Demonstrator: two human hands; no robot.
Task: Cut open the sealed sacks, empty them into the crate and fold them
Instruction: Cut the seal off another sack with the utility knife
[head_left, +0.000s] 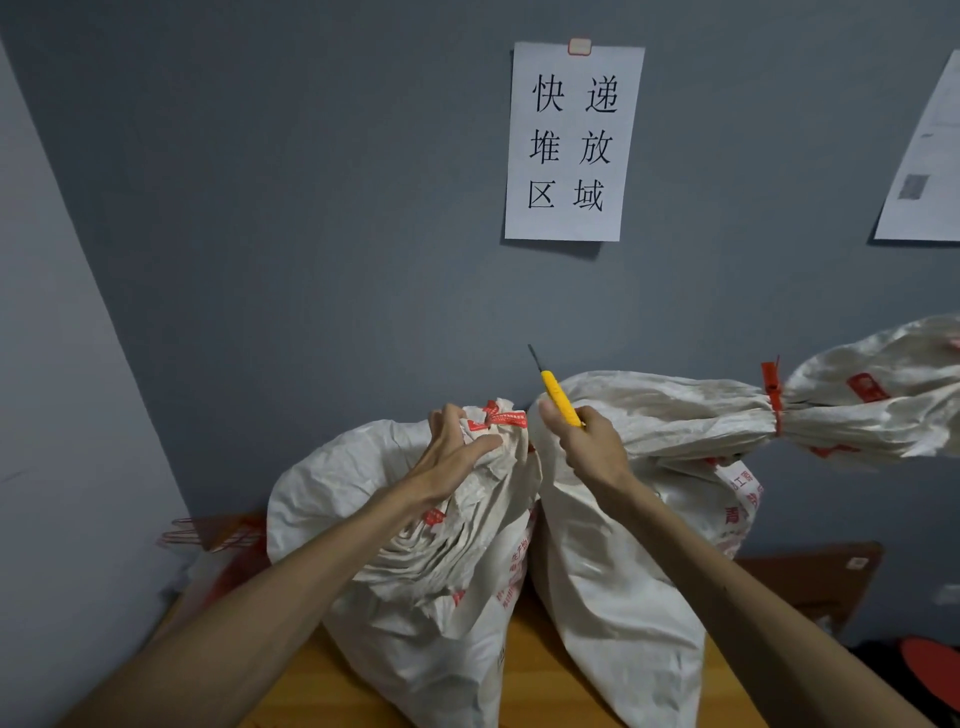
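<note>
Two white woven sacks stand on a wooden table (524, 670). My left hand (457, 452) grips the bunched neck of the left sack (415, 571), just below its red seal tie (501, 417). My right hand (587, 441) holds a yellow utility knife (558, 402) with its dark blade pointing up and away, just right of that tie. The right sack (613, 597) leans to the right; its long twisted neck is bound by a red zip tie (773, 395) at the far right.
A grey wall stands close behind the sacks, with a printed paper sign (571, 140) and a second sheet (930, 156) pinned on it. Red wire hangers (208, 535) lie at the table's left. A brown cardboard box (821, 577) sits at the right, something red (930, 660) below it.
</note>
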